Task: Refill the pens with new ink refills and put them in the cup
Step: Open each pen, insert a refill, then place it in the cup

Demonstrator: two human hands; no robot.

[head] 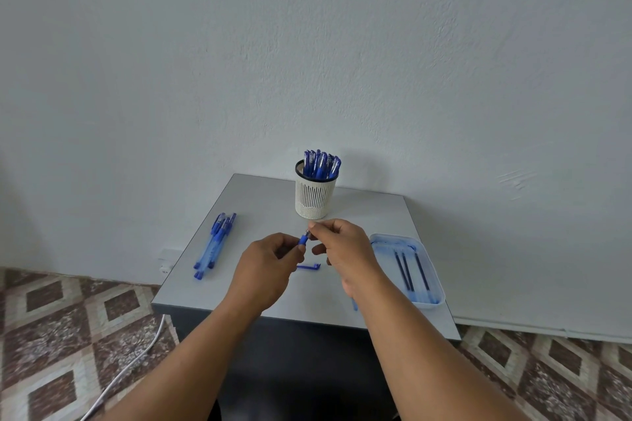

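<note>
Two hands meet over the middle of a small grey table (260, 202). The left hand (265, 267) has its fingers curled around a blue pen (303, 240), and only the blue grip end sticks out past the thumb. The right hand (342, 246) pinches the pen's metal tip between thumb and first finger, and its other fingers are loosely bent. The pen is up in the air, just in front of the cup.

The white pen cup (315, 196) stands at the back of the table, near the wall (307, 44). It has thin slots in its side and a dark rim. A bunch of blue capped pens (321, 164) stands inside it.

A blue pen cap (308, 266) lies flat on the table, under and between the hands.

On the left side of the table lies a little pile of blue pens (213, 246), side by side and touching. On the right side sits a pale blue tray (434, 297). Three dark ink refills (408, 270) lie in it, next to each other.

A white cable (136, 352) runs over the patterned floor tiles (68, 318) on the left.
</note>
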